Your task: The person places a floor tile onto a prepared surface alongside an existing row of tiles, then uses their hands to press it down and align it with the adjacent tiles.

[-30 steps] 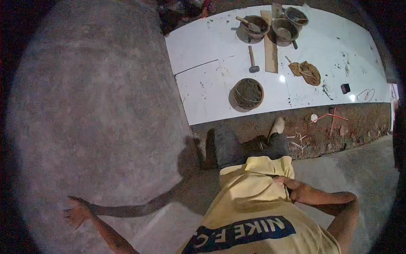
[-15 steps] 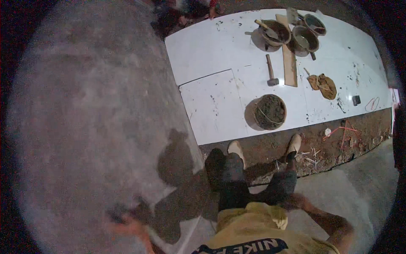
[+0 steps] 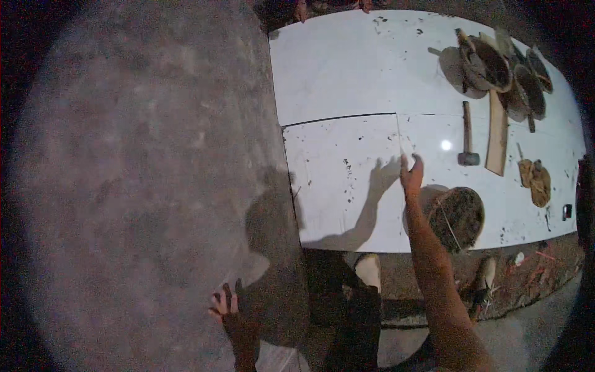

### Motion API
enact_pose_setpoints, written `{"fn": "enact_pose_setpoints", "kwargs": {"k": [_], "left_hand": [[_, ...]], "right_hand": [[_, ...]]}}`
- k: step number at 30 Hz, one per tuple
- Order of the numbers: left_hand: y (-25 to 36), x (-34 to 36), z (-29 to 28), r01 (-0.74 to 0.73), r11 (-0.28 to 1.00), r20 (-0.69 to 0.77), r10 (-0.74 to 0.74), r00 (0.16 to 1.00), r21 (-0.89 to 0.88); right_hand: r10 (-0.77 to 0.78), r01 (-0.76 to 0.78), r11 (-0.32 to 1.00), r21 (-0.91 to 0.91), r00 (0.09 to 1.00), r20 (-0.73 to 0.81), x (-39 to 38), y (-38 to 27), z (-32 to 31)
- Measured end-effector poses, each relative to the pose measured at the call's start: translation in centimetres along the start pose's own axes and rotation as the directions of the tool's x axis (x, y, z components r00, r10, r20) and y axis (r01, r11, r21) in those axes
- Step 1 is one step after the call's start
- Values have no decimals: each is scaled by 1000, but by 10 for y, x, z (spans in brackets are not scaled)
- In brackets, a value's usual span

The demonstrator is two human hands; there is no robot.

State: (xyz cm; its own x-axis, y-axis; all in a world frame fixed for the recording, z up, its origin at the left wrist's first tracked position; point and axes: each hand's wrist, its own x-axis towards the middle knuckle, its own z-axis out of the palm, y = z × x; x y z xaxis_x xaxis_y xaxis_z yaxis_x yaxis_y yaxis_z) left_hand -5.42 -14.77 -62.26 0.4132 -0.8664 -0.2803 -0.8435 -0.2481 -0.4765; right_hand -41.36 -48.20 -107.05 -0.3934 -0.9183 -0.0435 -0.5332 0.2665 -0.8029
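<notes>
My right hand (image 3: 411,175) reaches forward over the large white tiles (image 3: 347,68), just left of a bucket (image 3: 457,218) filled with dark mortar. Its fingers are parted and hold nothing; I cannot tell whether they touch the tile. A thin joint between tiles runs close to the fingertips. At the lower left, my left hand (image 3: 224,304) is spread against the grey concrete surface (image 3: 142,155), also holding nothing. Beyond the mortar bucket lies a mallet (image 3: 469,139) with a wooden handle, beside a wooden board (image 3: 497,136).
Several dark buckets (image 3: 489,65) stand at the far right. A crumpled brown cloth (image 3: 538,186) and a small black block (image 3: 567,212) lie on the right-hand tiles. Along the near edge runs a dirt strip (image 3: 396,279) with red and white bits. Another person's feet (image 3: 302,10) show at the top.
My right hand has swung from beside my hip out over the tiles. My left hand has come forward along the concrete. The view has turned left, so the tiles and buckets sit farther right.
</notes>
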Motion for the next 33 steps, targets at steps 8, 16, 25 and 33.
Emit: {"fn": "enact_pose_setpoints", "kwargs": {"k": [8, 16, 25, 33], "left_hand": [[167, 185, 135, -343, 612, -368, 91, 925, -712], [278, 573, 193, -324, 506, -333, 75, 940, -799], [297, 749, 178, -104, 629, -192, -73, 979, -771], [296, 787, 169, -10, 793, -62, -36, 997, -609]], "right_hand": [[-136, 86, 747, -660, 990, -25, 112, 109, 97], [-224, 99, 743, -662, 969, -107, 97, 67, 114], [-197, 82, 681, -728, 978, -74, 107, 79, 116], [-220, 110, 654, -748, 974, -49, 105, 88, 119]]}}
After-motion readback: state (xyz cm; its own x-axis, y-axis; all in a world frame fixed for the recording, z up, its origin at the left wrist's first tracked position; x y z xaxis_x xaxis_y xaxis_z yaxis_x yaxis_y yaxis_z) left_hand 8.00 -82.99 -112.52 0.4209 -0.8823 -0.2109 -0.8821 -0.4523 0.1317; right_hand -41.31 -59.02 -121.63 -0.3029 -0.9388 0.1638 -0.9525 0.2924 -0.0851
